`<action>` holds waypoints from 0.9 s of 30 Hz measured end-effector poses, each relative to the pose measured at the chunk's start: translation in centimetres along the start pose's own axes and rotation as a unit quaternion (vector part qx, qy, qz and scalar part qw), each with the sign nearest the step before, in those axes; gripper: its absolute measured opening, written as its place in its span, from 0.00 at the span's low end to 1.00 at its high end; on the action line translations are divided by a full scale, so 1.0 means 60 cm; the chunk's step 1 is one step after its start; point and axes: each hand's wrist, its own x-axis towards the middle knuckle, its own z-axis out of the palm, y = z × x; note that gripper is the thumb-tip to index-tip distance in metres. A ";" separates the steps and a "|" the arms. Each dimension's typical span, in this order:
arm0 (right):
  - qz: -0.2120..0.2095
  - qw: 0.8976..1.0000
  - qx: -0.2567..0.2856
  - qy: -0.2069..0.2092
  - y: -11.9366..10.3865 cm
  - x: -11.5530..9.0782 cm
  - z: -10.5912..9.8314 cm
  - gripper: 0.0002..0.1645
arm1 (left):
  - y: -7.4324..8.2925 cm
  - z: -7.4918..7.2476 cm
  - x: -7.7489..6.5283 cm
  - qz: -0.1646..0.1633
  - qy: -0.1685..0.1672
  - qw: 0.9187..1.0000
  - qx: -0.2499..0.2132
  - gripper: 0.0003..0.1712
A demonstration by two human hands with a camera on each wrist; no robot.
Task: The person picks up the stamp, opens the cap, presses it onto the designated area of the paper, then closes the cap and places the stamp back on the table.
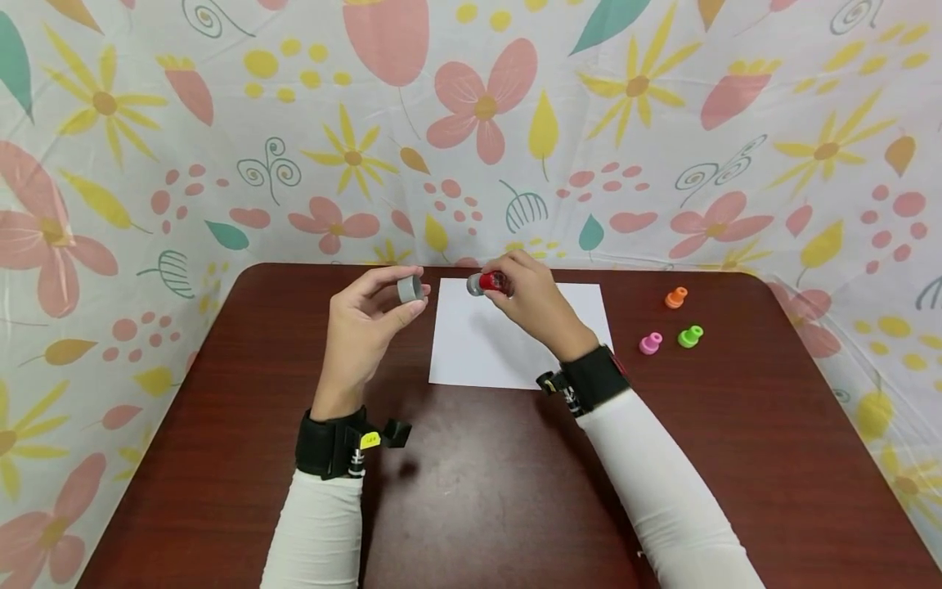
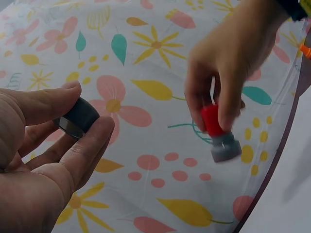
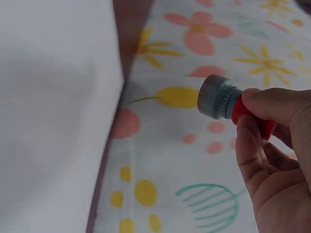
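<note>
My left hand holds a grey round cap between thumb and fingers, over the dark table left of the paper. In the left wrist view the cap is tilted, and part of its hollow inside shows. A small stamp with a red grip and a grey round head is pinched in my right hand, above a white sheet of paper. The right wrist view shows the stamp with its grey head pointing away from the fingers. Cap and stamp are apart.
To the right of the paper stand several small knob-shaped pieces: an orange one, a pink one and a green one. A flower-patterned cloth hangs behind the brown table and around its sides.
</note>
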 end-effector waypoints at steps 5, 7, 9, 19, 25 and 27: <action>0.017 0.998 -0.018 -0.052 0.013 0.038 0.024 0.16 | -0.002 -0.009 0.001 0.004 0.003 1.000 -0.003 0.22; 0.027 0.997 -0.020 -0.071 0.017 0.050 0.031 0.16 | -0.003 -0.011 0.001 0.006 0.004 1.000 -0.004 0.22; 0.039 0.995 -0.021 -0.090 0.020 0.060 0.037 0.16 | -0.003 -0.012 0.002 0.007 0.006 1.000 -0.003 0.22; 0.058 0.985 -0.050 -0.155 0.048 0.091 0.071 0.16 | -0.007 -0.010 0.001 -0.004 0.010 1.000 0.007 0.22; 0.054 0.982 -0.053 -0.171 0.056 0.108 0.086 0.14 | -0.009 -0.014 0.001 -0.006 0.016 1.000 0.017 0.22; 0.060 0.981 -0.053 -0.177 0.058 0.112 0.091 0.13 | -0.009 -0.015 0.002 -0.008 0.016 1.000 0.017 0.22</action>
